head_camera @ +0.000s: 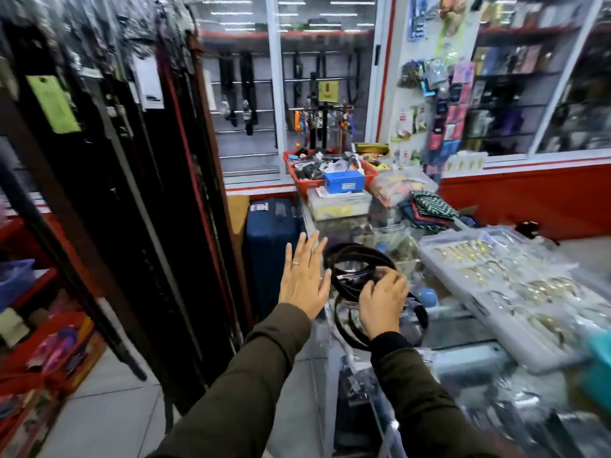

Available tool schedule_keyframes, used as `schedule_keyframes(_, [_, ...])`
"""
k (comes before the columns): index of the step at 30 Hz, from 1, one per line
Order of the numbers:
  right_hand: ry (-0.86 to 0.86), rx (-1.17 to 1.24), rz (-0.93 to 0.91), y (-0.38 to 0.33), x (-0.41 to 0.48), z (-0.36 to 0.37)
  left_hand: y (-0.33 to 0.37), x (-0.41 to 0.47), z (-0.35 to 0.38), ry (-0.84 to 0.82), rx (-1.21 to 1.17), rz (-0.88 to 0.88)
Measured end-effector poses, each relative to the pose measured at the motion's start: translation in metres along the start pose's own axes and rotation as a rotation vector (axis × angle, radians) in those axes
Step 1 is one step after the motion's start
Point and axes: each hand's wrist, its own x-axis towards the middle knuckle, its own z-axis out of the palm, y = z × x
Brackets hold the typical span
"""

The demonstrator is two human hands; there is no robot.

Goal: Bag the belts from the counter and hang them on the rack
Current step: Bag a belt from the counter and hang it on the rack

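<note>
1. Reaching over coiled belts [358,259] lying at the near corner of the glass tabletop [463,328], beside a tray of trinkets [515,279].
2. Right hand [383,302] pinching the top coil; grip narrow, closed on the belts.
3. Left hand [305,276] flat, fingers spread wide, holding nothing, just beside the coil.
4. Could snag tangled loops and drag the pile off the edge; loose plastic may slide.
5. Rack of hanging belts [132,180] stands left.

Both arms wear long dark olive-green sleeves of a plain, slightly creased cloth. At the right wrist a black inner cuff shows beyond the olive sleeve, just below the right hand [383,300]. The left hand [305,279] carries a thin ring on one finger.
</note>
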Motion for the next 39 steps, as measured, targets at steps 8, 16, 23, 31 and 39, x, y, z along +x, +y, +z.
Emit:
schedule_keyframes(8, [-0.28,0.523,0.741,0.042,0.031,-0.019,0.045,0.025,0.054,-0.575,0.024,0.132])
schedule_keyframes(16, [-0.283,0.973,0.922,0.043,0.032,0.0,0.062,0.034,0.063,-0.634,0.141,0.143])
schedule_keyframes(23, [-0.296,1.162,0.732,0.034,0.025,-0.008,0.06,0.038,0.044,-0.412,-0.062,0.093])
schedule_keyframes(31, [-0.37,1.06,0.371,-0.011,0.023,-0.009,0.042,0.02,0.007,-0.063,-0.368,-0.114])
schedule_keyframes(39, [-0.542,0.811,0.091,-0.076,0.002,0.018,0.004,-0.009,-0.039,0.084,-0.245,-0.344])
